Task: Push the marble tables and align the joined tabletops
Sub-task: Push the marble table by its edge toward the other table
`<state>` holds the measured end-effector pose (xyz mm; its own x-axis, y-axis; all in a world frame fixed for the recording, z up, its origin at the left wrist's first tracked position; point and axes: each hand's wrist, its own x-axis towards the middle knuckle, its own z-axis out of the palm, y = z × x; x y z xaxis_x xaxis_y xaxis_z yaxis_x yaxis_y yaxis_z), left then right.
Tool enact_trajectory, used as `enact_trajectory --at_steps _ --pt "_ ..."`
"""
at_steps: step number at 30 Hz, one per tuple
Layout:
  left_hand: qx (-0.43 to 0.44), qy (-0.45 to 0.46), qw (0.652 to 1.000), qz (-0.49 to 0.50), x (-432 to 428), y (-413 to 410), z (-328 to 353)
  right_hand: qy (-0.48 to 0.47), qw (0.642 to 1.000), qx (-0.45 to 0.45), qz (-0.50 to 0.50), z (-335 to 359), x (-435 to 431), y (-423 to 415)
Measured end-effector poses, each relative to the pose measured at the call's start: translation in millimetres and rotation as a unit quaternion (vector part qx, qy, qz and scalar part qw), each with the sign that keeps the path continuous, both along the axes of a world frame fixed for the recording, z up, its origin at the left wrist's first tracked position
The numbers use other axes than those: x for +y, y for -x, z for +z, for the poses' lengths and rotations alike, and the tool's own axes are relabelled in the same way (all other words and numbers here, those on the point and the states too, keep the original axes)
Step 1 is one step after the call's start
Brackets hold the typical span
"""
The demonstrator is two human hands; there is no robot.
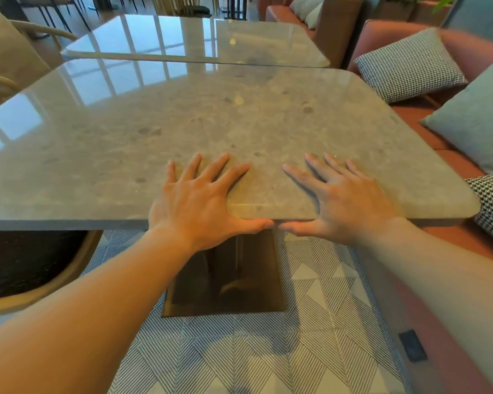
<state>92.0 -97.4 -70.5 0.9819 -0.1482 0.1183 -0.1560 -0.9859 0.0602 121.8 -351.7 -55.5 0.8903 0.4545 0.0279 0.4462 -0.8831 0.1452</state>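
A wooden chair (26,268) sat at the left, tucked under the near table (239,123), and the left hand (199,200) lay flat on the marble at the middle of the near edge, fingers spread and pointing to about 12 o'clock, thumb hooked under the rim; its grip was open-palmed, pressing on the slab and clasping only the edge. Just to its right, thumbs almost touching, the right hand (345,200) rested the same way, fingers fanned toward 11 o'clock, thumb under the edge, nothing else in hand. Both sat over the dark pedestal base (225,274), so neither was clearly nearer the work. From that grip the far table (199,38) lay at 12 o'clock, its long edge running from 9 to 3 o'clock; the two tabletops looked close along the seam, but a thin wedge of gap seemed to widen toward 9 o'clock, and the far top's right corner stopped short of the near one's. I judged that the push should go to 12 o'clock, with more weight on the left side to swing the edges parallel. At 2 o'clock, the checked cushion (410,64) on the sofa (467,49) crowded the right corner
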Motion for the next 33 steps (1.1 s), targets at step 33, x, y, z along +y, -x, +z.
enact_trajectory --at_steps 33 --pt "0.096 -0.053 0.994 -0.022 175 21 18 0.032 0.998 0.054 -0.021 6 62 11"
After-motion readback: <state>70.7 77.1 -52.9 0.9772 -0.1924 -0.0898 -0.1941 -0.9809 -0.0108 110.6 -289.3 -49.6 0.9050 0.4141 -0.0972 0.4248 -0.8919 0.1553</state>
